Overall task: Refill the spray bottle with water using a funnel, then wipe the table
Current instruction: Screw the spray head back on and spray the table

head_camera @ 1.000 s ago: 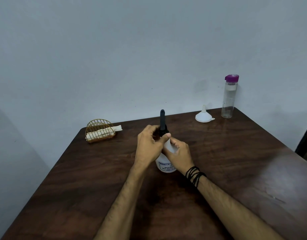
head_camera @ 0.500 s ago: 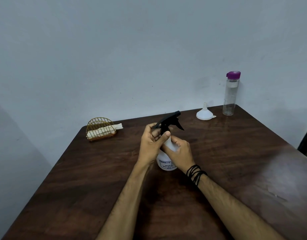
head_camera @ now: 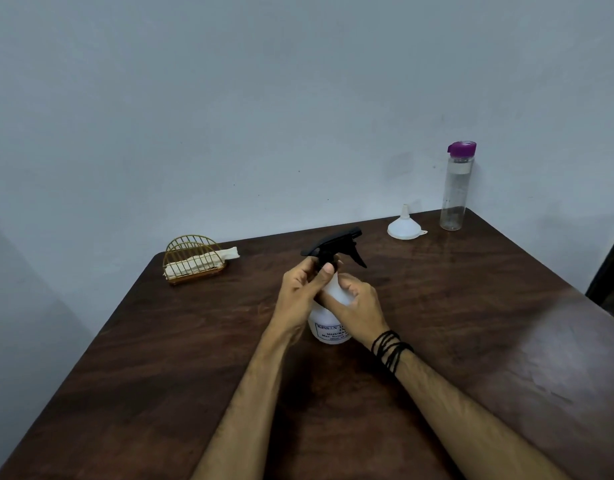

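A white spray bottle with a black trigger head stands upright mid-table. My left hand grips the black collar just under the trigger head, thumb up against it. My right hand holds the bottle's white body, fingers curled round it. The nozzle points right and away. A white funnel sits mouth down at the back right. Beside it stands a clear water bottle with a purple cap. A white cloth lies in a gold wire holder at the back left.
The dark wooden table meets a plain grey wall at its far edge. A dark opening shows past the table's right edge. Black cords wrap my right wrist.
The trigger head has turned from pointing away to pointing right between my left fingers. My right hand keeps its hold on the body.
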Tool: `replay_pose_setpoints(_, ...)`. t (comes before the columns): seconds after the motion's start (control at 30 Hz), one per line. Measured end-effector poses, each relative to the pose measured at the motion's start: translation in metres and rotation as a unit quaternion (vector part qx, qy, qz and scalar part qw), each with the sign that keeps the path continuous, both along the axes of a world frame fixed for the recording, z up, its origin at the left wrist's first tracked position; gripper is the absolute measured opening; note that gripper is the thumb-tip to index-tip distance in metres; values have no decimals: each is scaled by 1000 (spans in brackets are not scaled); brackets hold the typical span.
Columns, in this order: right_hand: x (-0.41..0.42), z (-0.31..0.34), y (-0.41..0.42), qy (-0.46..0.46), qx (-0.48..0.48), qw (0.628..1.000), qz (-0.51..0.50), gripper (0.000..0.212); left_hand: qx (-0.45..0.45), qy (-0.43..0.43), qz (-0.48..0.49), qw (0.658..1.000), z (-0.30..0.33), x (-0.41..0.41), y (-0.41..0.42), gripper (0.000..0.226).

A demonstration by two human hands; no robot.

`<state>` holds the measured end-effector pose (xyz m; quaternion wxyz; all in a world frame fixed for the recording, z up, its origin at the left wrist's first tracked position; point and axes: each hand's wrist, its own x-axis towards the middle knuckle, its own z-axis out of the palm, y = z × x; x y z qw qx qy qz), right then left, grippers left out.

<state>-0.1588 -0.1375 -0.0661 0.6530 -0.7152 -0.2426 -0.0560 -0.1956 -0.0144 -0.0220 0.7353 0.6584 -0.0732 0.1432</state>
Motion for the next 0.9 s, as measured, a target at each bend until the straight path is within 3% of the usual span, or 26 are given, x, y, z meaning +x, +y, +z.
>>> replay_pose_setpoints(0.17, 4, 1, -4, 30, -6, 999, 27, 34, -20, 2, -15, 1000, -2, 0, 1, 32)
replay_pose_setpoints(0.4, 12, 7, -6, 63, 9, 996, 58, 49, 6, 11, -68, 998, 5, 5, 11, 39)
replay_pose_setpoints(0.63, 19, -5, -6, 96, 57, 992, 56, 90, -18, 2, -26, 1000, -5, 1, -1, 46)
replay_pose_setpoints(0.9, 24, -1, -8, 108, 35, 990, 82, 94, -25, 11, -40, 999, -1, 3, 2, 33)
